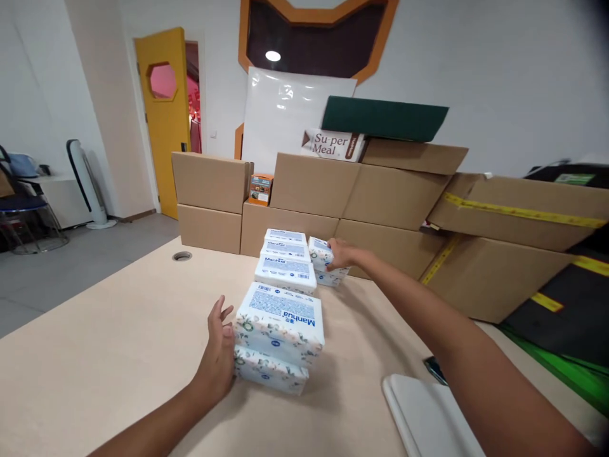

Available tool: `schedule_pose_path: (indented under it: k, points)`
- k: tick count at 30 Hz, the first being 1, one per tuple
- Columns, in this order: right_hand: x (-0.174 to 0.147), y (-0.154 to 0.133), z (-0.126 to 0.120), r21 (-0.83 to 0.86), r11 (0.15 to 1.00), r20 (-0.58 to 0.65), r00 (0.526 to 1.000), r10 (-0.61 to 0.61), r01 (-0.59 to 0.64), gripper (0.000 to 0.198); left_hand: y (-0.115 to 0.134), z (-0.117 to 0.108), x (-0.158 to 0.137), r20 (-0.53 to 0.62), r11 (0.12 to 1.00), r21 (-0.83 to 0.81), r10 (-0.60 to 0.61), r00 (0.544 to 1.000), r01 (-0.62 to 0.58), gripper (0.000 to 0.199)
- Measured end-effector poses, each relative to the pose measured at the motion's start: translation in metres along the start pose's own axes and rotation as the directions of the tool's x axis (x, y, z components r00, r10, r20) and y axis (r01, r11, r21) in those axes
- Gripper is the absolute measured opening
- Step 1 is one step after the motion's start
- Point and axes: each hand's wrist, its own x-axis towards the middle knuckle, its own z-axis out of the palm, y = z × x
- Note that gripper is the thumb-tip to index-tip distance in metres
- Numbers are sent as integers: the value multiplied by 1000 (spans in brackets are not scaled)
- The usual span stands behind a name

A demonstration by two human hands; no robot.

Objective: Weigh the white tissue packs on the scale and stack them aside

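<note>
Two tissue packs are stacked nearest me; the upper tissue pack (280,317) has floral sides and "Manhua" printed upside down, and the lower tissue pack (271,372) lies under it. Along their left side is my left hand (219,352), fingers apart, thumb and palm against the packs. Behind them runs a row of more tissue packs (284,270) toward the boxes. At the back right, my right hand (340,254) grips the upper tissue pack (320,252) of a short stack, its fingers over the right end. Another pack (328,278) shows beneath it.
Stacked cardboard boxes (304,187) line the table's far edge, with a small orange box (261,189) among them. A "Su-per Meal" box (330,145) and a dark green panel (385,119) sit on top. At lower right lies a white flat object (428,412), near a dark phone-like item (435,369).
</note>
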Motion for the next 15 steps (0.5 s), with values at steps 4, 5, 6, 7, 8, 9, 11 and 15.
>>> schedule_pose_path:
  k: [4,5,6,7,8,9,11,15]
  points:
    - [-35,-1,4,2,1000,-78,997,19,-19,46,-3,-2,1,-39,1000,10,-10,999,10,112]
    - [-44,-4,5,-1,1000,-101,995,23,-23,46,-5,-2,2,-48,1000,13,11,999,-11,111]
    - [-54,-5,6,-4,1000,-121,992,25,-25,46,-8,-3,5,-48,999,18,40,998,-39,111]
    - [-63,-5,5,-6,1000,-138,990,22,-23,46,-10,-4,7,-49,997,27,76,996,-75,111]
    - [-72,-3,3,-6,1000,-151,988,17,-18,45,-11,-6,11,-62,992,43,124,990,-121,112]
    - [-82,1,-2,-1,1000,-160,987,12,-12,44,-12,-7,15,-86,983,64,179,980,-174,111]
    - [-104,14,-18,26,1000,-165,986,17,-13,52,-9,-13,23,-175,951,122,304,936,-286,103]
    - [-170,56,-59,134,990,-165,984,72,-50,117,9,-32,37,-288,757,327,650,703,-565,80]
